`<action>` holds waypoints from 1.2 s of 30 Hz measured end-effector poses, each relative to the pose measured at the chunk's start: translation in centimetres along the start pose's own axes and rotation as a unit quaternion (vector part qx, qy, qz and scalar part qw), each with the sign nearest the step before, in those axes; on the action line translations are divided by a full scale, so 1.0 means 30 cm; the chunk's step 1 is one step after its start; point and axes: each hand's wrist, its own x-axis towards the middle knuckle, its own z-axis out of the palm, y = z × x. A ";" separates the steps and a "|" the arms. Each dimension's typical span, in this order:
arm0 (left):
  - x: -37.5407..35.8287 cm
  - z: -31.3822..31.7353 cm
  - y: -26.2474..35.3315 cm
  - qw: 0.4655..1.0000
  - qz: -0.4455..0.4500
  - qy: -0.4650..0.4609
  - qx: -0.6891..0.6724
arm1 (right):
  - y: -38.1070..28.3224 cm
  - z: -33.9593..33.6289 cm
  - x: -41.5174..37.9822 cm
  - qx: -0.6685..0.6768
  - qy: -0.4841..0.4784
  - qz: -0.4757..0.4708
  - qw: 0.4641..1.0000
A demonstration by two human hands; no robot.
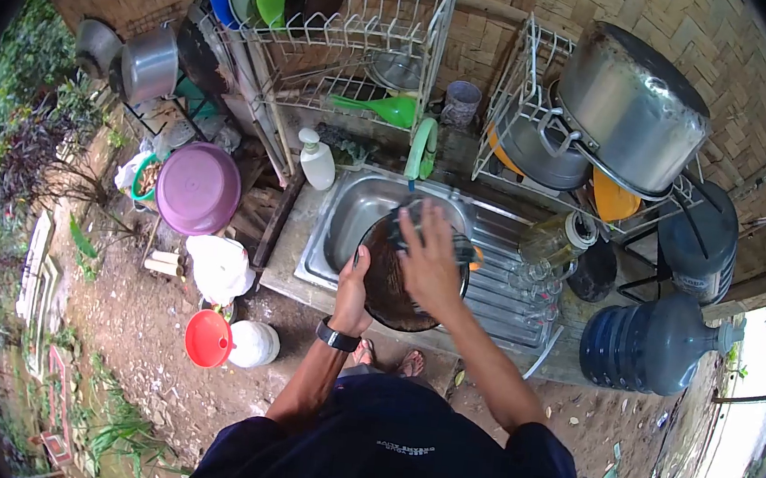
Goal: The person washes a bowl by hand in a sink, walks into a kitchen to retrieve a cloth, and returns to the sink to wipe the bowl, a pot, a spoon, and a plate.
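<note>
A round, dark-stained pan (385,281) is tilted over the near side of the steel sink (349,203). My left hand (353,299) is closed on its left rim, thumb along the edge. My right hand (429,258) lies over the pan's far side, fingers stretched and slightly blurred, pressing on a dark scouring pad (397,231) that is mostly covered. A small orange piece (476,259) shows just right of that hand. Beyond the pan, the green tap (422,148) hangs over the sink. Left of the tap stands a white pump bottle (318,159).
Glasses (541,288) and a glass jar (559,237) stand on the ribbed drainboard (497,307). A large pot (635,107) rests on the right rack. A blue water jug (647,343) lies at the right. A purple basin (199,188) and red funnel (208,338) are left.
</note>
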 end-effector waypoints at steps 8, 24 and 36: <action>0.032 -0.046 0.105 0.993 0.092 0.073 -0.007 | -0.020 -0.003 -0.170 0.410 -0.182 -0.105 0.888; 0.005 0.006 0.090 0.993 0.084 0.065 -0.057 | -0.077 -0.025 -0.089 0.051 -0.079 -0.059 0.994; 0.029 -0.085 0.028 0.992 0.107 0.066 -0.012 | -0.045 -0.010 -0.111 0.142 -0.147 -0.160 0.966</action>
